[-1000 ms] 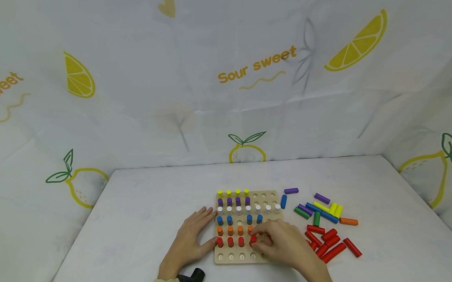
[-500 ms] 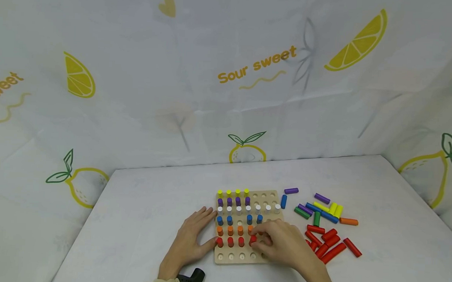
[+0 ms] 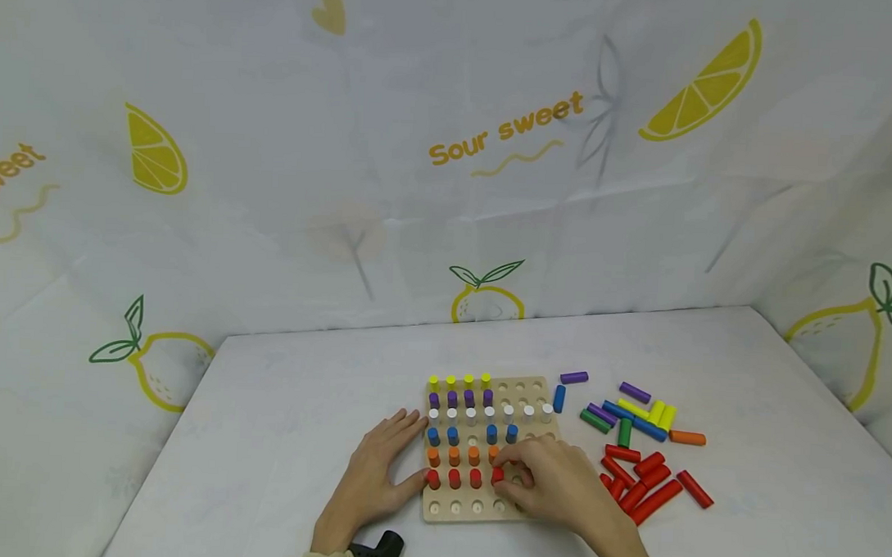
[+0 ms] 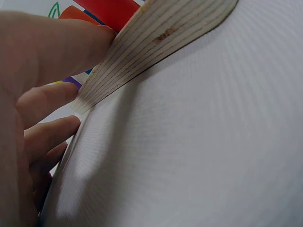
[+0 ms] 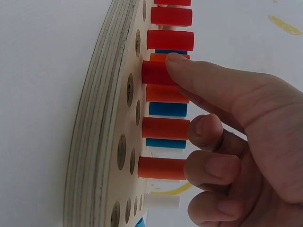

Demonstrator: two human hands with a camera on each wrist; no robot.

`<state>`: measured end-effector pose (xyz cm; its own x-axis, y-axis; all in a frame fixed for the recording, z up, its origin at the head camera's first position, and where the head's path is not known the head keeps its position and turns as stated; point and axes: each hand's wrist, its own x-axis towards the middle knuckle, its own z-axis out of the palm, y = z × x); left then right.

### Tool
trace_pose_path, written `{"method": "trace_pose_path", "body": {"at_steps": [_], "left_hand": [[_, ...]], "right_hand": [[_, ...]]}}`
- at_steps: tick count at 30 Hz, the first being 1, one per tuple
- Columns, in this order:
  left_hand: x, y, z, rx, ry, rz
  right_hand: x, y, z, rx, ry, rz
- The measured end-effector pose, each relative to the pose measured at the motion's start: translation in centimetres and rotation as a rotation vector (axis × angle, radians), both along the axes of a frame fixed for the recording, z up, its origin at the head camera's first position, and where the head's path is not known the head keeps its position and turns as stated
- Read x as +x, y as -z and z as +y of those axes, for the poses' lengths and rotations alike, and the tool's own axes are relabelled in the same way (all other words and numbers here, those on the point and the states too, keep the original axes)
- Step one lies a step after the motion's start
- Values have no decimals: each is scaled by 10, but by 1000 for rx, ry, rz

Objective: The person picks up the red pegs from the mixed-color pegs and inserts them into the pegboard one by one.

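A wooden pegboard (image 3: 478,516) lies on the table with rows of yellow, purple, white, blue, orange and red pegs upright in its holes. My right hand (image 3: 557,483) bends over its right part and pinches a red peg (image 3: 497,475), fourth in the red row. In the right wrist view the thumb lies against the outer end of that red peg (image 5: 155,72), whose base meets the board; the other fingers curl near orange pegs (image 5: 163,168). My left hand (image 3: 376,465) rests against the board's left edge, fingers extended, thumb beside the first red peg (image 3: 433,480).
Loose red pegs (image 3: 657,501) lie in a pile right of the board. Behind them are green, blue, yellow, purple and orange pegs (image 3: 687,438). A single blue peg (image 3: 559,398) lies close to the board's right edge. A lemon-print cloth (image 3: 346,185) hangs behind the table.
My right hand has shifted very slightly, still pinching the red peg; a hole to the right of that peg shows more clearly. My left hand stays in place.
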<state>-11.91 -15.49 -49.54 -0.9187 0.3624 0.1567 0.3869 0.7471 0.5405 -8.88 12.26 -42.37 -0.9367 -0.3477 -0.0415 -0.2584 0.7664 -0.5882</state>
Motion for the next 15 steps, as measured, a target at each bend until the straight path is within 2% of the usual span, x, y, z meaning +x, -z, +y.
{"method": "trace_pose_path", "body": {"at_steps": [9, 15], "left_hand": [[0, 1, -1, -2, 2, 24], [0, 1, -1, -7, 1, 22]], "right_hand": [[1, -2, 2, -6, -6, -12], [1, -13, 16, -8, 44, 2]]}}
